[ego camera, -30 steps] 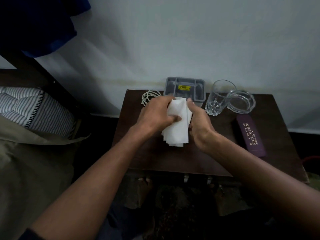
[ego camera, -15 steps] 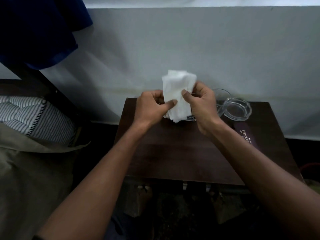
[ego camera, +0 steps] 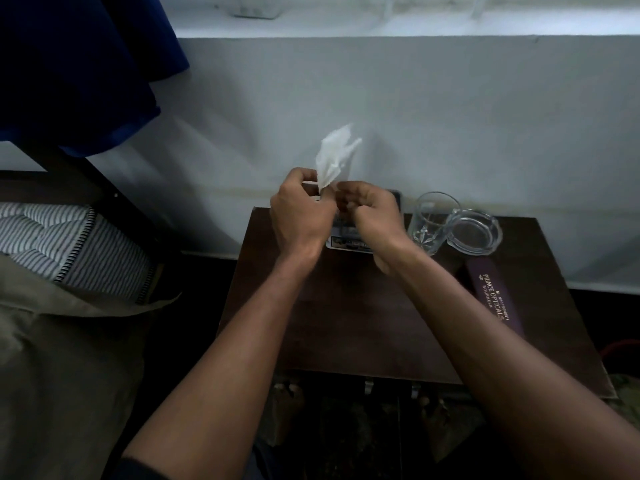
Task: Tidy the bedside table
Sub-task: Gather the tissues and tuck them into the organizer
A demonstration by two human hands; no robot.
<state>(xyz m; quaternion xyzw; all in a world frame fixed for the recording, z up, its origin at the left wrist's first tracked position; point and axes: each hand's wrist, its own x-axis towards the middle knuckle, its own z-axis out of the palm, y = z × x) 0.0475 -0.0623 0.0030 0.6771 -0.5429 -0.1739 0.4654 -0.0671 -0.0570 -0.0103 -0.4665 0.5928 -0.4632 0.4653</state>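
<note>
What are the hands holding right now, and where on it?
A white tissue, pinched at its lower end by the left hand; the rest sticks up free. The right hand is closed beside that end, but whether it grips the tissue cannot be told.

Purple case [ego camera: 496, 299] on the bedside table [ego camera: 346, 323]: light lettering is reading "PRINCE OPTICALS", running lengthwise along the lid.
Same case, smaller line: "ROURKELA" is sitting just beneath the name.
Same case, digits: a number is running above the name, too small to read surely.
Grey box [ego camera: 349, 242] behind the hands: a printed label is showing at its near edge, its words too blurred to make out.
</note>
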